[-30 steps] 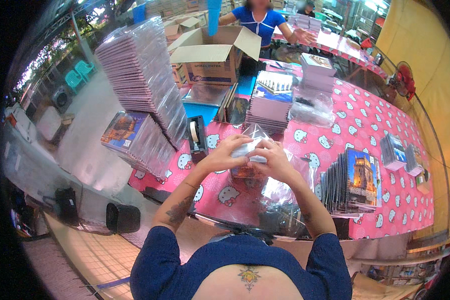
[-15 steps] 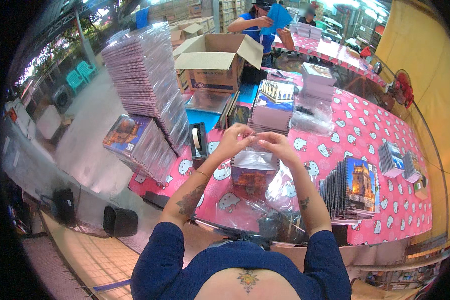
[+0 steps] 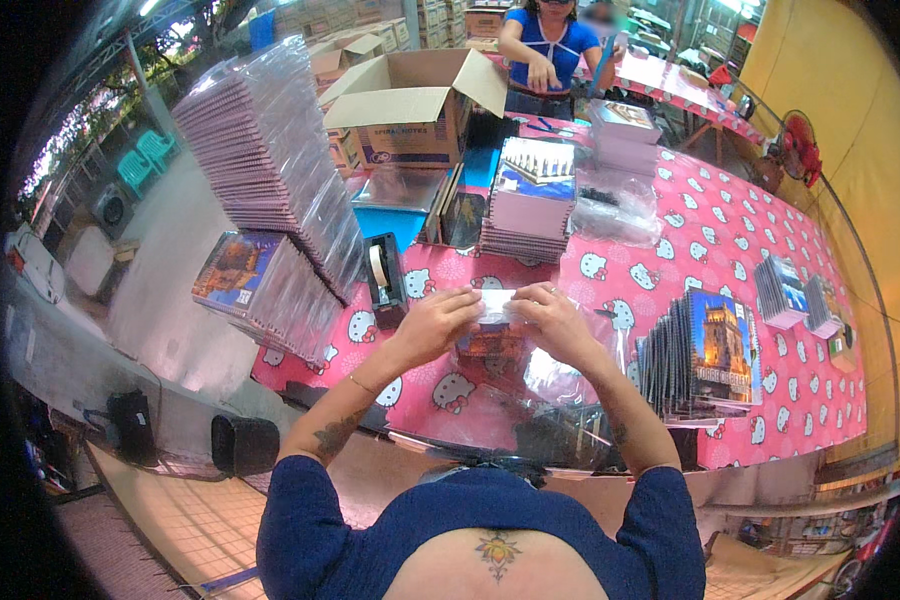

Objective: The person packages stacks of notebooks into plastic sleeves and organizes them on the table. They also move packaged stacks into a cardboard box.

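Note:
A spiral notebook (image 3: 490, 346) with a dark, orange-lit building on its cover lies in a clear plastic sleeve in front of me. At its far edge is a pale, shiny strip (image 3: 495, 305). My left hand (image 3: 444, 322) has its fingers together on the left end of that edge. My right hand (image 3: 553, 320) grips the right end, fingers curled over it. The fingertips partly hide what they pinch. More clear plastic sleeves (image 3: 565, 378) lie crumpled by my right forearm. A black tape dispenser (image 3: 384, 282) stands to the left of my left hand.
Wrapped notebooks rise in a tall leaning stack (image 3: 260, 150) at left, beside a lower stack (image 3: 260, 285). Beyond my hands stand another notebook pile (image 3: 530, 200) and an open carton (image 3: 400, 125). Fanned notebooks (image 3: 705, 350) sit at right. A person (image 3: 550, 50) stands across the table.
Both hands have come down and nearer to me from a raised pinch, now resting at the notebook's far edge. The person opposite has lowered the blue sheet and reaches over the table.

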A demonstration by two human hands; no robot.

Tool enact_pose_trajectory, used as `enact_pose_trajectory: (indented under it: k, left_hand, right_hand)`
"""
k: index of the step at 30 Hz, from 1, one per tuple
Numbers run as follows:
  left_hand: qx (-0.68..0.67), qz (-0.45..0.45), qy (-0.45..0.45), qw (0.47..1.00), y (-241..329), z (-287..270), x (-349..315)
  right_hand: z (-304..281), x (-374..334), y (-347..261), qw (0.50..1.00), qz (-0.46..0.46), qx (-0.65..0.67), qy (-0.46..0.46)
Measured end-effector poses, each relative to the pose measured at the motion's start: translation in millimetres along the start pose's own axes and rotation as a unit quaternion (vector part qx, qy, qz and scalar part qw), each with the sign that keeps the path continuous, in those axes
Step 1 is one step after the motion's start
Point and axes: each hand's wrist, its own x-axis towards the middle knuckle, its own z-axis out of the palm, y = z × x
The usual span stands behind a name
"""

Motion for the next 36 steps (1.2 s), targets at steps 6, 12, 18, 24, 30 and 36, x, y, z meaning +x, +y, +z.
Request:
enact_pose_trajectory:
  k: [6,12,18,24,30,36]
  left_hand:
    - [-0.093,-0.054,0.008,0.994,-3.0,-10.5,21.0]
    - [0.015,-0.150,-0.013,0.988,2.5,3.6,43.7]
    - [-0.344,-0.298,-0.136,0.880,-47.9,9.8,47.8]
    - [-0.147,-0.384,0.225,0.883,-105.5,49.6,-23.4]
    - [-0.355,-0.589,0.238,0.686,-118.2,62.7,-112.6]
    - [-0.436,-0.471,0.472,0.605,-84.9,106.3,-106.4]
  right_hand:
    - [-8.0,17.8,2.4,0.999,0.021,0.027,-0.020]
    - [-15.8,49.4,8.5,0.991,0.100,-0.018,-0.092]
    - [4.3,47.4,67.0,0.881,0.186,0.412,-0.139]
    - [3.5,43.4,43.8,0.867,0.255,0.423,-0.059]
    - [11.7,42.7,39.7,0.881,0.281,0.381,-0.025]
    - [14.3,37.7,48.5,0.885,0.269,0.379,-0.022]
